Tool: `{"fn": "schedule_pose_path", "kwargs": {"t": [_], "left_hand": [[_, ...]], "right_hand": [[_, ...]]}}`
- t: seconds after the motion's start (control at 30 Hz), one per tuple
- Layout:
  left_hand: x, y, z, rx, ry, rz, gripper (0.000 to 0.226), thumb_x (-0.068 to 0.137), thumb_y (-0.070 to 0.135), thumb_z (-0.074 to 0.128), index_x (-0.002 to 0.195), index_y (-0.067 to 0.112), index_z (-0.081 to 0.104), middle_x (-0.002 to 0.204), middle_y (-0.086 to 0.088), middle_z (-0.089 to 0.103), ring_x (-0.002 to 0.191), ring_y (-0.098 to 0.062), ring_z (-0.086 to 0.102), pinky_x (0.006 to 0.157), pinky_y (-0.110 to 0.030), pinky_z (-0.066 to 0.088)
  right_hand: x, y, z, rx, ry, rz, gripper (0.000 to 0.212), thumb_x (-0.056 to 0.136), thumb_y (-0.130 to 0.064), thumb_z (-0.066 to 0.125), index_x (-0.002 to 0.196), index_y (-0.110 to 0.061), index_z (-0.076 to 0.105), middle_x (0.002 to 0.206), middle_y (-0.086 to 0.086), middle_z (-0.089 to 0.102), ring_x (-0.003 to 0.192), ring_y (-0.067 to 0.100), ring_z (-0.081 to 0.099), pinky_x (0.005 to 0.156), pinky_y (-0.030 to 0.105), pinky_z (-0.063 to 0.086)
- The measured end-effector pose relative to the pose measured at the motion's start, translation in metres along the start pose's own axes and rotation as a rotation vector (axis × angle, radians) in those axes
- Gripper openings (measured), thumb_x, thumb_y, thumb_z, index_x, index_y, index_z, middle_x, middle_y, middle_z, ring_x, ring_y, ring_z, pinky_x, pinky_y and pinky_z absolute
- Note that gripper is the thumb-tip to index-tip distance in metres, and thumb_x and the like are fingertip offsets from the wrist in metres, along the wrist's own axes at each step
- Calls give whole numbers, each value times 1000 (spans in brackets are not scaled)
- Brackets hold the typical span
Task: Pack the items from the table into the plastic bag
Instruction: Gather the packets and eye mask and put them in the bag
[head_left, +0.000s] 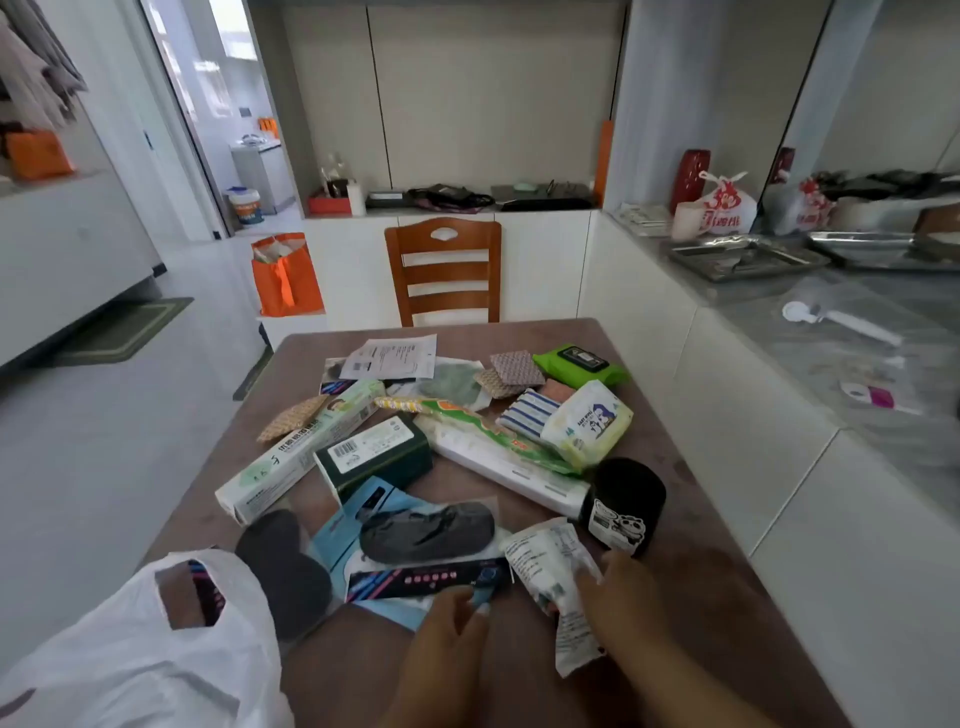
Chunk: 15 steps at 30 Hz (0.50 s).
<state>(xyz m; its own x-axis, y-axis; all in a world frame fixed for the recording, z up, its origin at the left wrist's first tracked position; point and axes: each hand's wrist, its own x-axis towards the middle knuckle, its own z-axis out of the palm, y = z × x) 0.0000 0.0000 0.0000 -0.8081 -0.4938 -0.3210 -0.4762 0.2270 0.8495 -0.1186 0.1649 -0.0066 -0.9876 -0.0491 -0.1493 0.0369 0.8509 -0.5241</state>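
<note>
Reaching over the near edge of the worktop (701, 519), the person has both hands among the closest items. The left hand (452, 618) pinches the near edge of a flat dark packet (431, 577) that lies partly over a blue-backed pack (405, 525) holding something dark. The right hand (618, 587) curls round a white crinkly pouch (550, 577), whose tail hangs down past the wrist. The plastic bag (145, 654) sits at the near left corner, slumped, its handle loop (187, 592) gaping and something dark already showing inside.

Most of the load is still out: a long green-and-white box (301, 447), a dark green box (374, 457), a black roll (623, 504), a wipes pack (589, 423), a green pack (582, 364), some sponges (514, 371) and papers (395, 356), all in one overlapping heap.

The risks seem to lie in the bag and the heap. With both hands full, neither is free to hold the bag's mouth open, so a packet pushed at the limp film could slide off the side and onto the floor. Pulling the dark packet could drag the blue-backed pack with it, since the two overlap. The bag also hangs partly over the worktop's edge, so added weight may tip it off.
</note>
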Motion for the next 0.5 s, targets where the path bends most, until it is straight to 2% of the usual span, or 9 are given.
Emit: {"fn": "schedule_pose_path", "kwargs": {"t": [0.1, 0.17, 0.2, 0.27, 0.33, 0.4, 0.5], "left_hand": [[1, 8, 11, -199, -118, -202, 11, 94, 26, 56, 102, 19, 57, 83, 3, 59, 78, -14, 57, 75, -31, 45], [2, 5, 19, -404, -182, -280, 7, 94, 14, 53, 100, 12, 57, 74, -4, 57, 67, -20, 53, 65, -36, 44], [0, 7, 20, -445, -192, -317, 6, 95, 11, 51, 97, 12, 57, 74, -4, 57, 64, -19, 53, 62, -35, 44], [-2, 14, 21, -503, -189, -365, 9, 97, 10, 47, 93, 12, 55, 68, -3, 49, 57, -15, 46, 51, -27, 36], [-3, 22, 19, -548, -233, -415, 17, 99, 14, 44, 84, 15, 51, 65, -1, 41, 55, -13, 39, 47, -23, 27], [-2, 27, 20, -610, -251, -478, 21, 100, 20, 44, 79, 18, 49, 67, -1, 44, 58, -14, 41, 51, -25, 28], [-3, 29, 19, -713, -228, -511, 18, 96, 34, 53, 88, 18, 56, 81, -6, 60, 74, -21, 56, 62, -32, 41]], "right_hand": [[9, -8, 0, -50, -101, 115, 51, 88, -54, 47, 110, -10, 62, 117, 10, 65, 104, 25, 62, 73, 27, 42], [13, -16, -5, 6, -204, 186, 53, 91, -54, 44, 117, -10, 61, 123, 10, 63, 109, 26, 60, 73, 25, 38], [15, -18, -5, 8, -267, 188, 49, 93, -53, 43, 114, -13, 62, 122, 10, 63, 109, 25, 60, 73, 25, 37], [18, -17, -9, -30, -330, 136, 36, 95, -48, 43, 93, -16, 59, 109, 6, 65, 102, 24, 62, 72, 25, 38], [20, -14, -10, -12, -301, 104, 36, 96, -43, 47, 72, -16, 45, 82, 0, 58, 83, 21, 57, 64, 27, 38], [15, -14, -12, 120, -282, 80, 38, 95, -37, 52, 66, -16, 38, 70, 1, 52, 69, 18, 52, 57, 27, 35], [4, -20, -23, 269, -226, -23, 37, 93, -32, 57, 65, -17, 39, 61, 0, 49, 55, 13, 46, 52, 28, 33]]}}
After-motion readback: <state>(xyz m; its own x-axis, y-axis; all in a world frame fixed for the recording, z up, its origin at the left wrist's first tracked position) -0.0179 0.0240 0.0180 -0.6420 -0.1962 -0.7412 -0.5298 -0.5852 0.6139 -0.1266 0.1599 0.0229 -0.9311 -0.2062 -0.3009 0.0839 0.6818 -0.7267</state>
